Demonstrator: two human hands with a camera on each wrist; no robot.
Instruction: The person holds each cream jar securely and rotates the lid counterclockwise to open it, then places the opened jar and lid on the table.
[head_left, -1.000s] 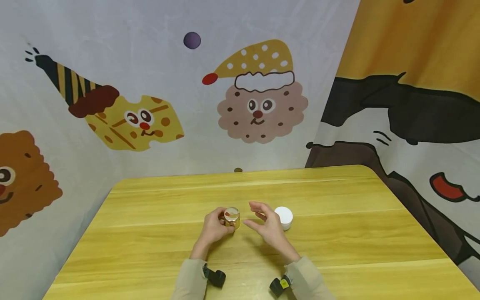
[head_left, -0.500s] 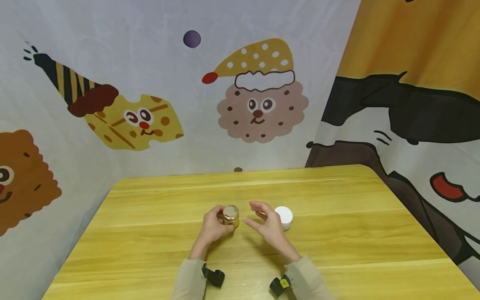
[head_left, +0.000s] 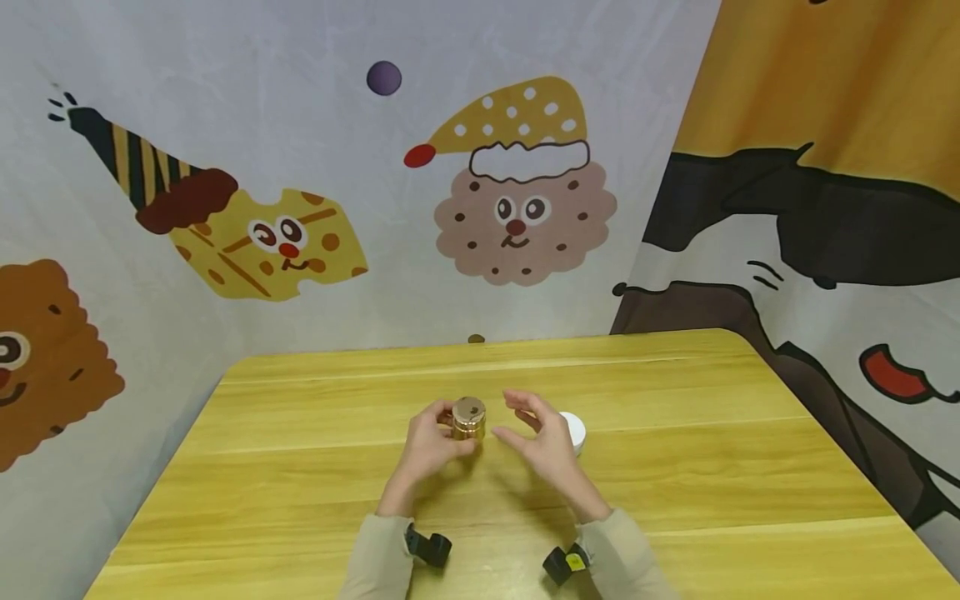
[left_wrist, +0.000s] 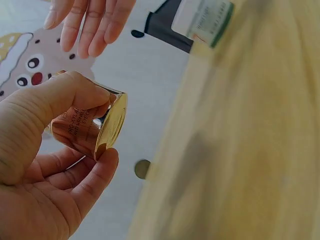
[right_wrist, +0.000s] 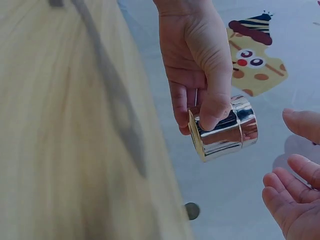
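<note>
seemingly raised a little, left hand (head_left: 431,443) pinches the gold jar (head_left: 470,419), right hand (head_left: 550,443) relaxed, apart

Gold jar (left_wrist: 82,129): left fingers (left_wrist: 75,95) hid part of its print from us.
White container (left_wrist: 205,17): we saw it cut off by the left wrist view's top edge.
Right fingers (right_wrist: 281,191): ran past our right wrist view's edge.
Counter (head_left: 300,467): we lost its near edge below the head view.

Jar (head_left: 468,417) in left hand (head_left: 430,443), above worktop (head_left: 300,467); tub (head_left: 576,432) (partly behind right hand (head_left: 547,440)) on worktop, nearer its right edge.
</note>
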